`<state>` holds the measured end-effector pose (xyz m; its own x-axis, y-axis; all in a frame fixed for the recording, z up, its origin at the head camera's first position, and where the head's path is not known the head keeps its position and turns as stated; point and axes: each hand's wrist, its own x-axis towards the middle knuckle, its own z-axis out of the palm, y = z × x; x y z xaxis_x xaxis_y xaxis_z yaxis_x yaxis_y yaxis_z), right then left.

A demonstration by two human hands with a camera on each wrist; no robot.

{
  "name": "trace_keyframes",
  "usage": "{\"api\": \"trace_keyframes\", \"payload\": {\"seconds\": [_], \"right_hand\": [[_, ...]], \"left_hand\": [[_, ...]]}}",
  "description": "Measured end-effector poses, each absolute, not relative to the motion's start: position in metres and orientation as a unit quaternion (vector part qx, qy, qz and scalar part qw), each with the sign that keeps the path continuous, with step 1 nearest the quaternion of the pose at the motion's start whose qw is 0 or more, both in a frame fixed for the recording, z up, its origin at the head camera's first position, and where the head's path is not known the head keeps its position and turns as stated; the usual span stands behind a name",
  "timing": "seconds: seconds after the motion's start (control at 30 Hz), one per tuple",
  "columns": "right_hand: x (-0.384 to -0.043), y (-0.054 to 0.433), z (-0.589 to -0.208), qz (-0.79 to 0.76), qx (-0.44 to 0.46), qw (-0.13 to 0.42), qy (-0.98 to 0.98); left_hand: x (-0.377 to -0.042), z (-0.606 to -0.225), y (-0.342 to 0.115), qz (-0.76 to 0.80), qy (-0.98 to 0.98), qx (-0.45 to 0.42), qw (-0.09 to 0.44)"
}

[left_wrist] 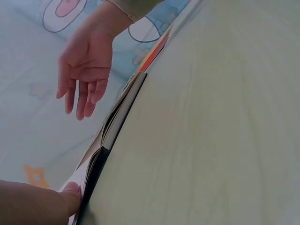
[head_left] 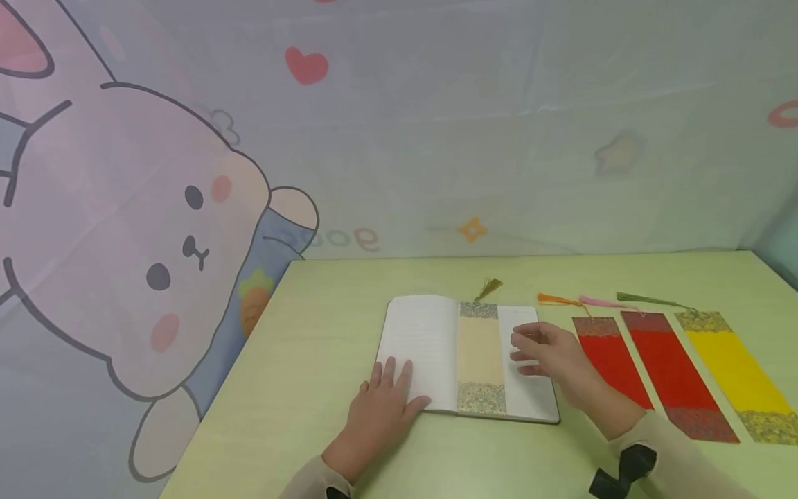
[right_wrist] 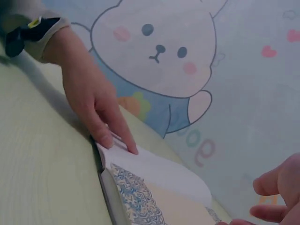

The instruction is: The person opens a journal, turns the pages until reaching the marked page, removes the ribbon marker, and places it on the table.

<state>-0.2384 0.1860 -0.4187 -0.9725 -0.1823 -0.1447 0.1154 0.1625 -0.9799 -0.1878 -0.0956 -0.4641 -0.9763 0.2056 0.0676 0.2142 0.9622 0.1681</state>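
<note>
An open notebook (head_left: 419, 326) with pale, faintly lined pages lies on the table. Along its right page, beside the fold, is a cream bookmark (head_left: 480, 350) with patterned ends and an olive tassel (head_left: 488, 290) reaching past the top edge. My left hand (head_left: 383, 409) rests with spread fingers on the lower left corner of the notebook; in the right wrist view its fingertips touch the page (right_wrist: 154, 166). My right hand (head_left: 555, 357) hovers over the right page, fingers loosely bent and holding nothing. The left wrist view shows this right hand (left_wrist: 86, 70) raised above the notebook's edge.
Right of the notebook lie two red bookmarks (head_left: 607, 353) and a yellow bookmark (head_left: 738, 367), with orange, pink and green tassels pointing up and left. The pale green table (head_left: 324, 326) ends at a printed cloth backdrop (head_left: 424, 152) with a cartoon rabbit.
</note>
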Motion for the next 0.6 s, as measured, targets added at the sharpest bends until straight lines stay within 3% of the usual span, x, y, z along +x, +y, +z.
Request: {"api": "trace_keyframes", "payload": {"seconds": [0.13,0.27,0.6], "right_hand": [[-0.244,0.190,-0.416,-0.674,0.015,0.211,0.708],[-0.246,0.192,-0.414,-0.693,0.042,0.264,0.670],[-0.254,0.186,-0.414,-0.711,0.097,0.308,0.625]], "left_hand": [[-0.188,-0.467,-0.095,-0.077,-0.990,-0.109,0.033],[-0.190,-0.469,-0.094,-0.056,-0.992,-0.109,0.038],[-0.187,-0.466,-0.091,-0.052,-0.993,-0.097,0.031]]}}
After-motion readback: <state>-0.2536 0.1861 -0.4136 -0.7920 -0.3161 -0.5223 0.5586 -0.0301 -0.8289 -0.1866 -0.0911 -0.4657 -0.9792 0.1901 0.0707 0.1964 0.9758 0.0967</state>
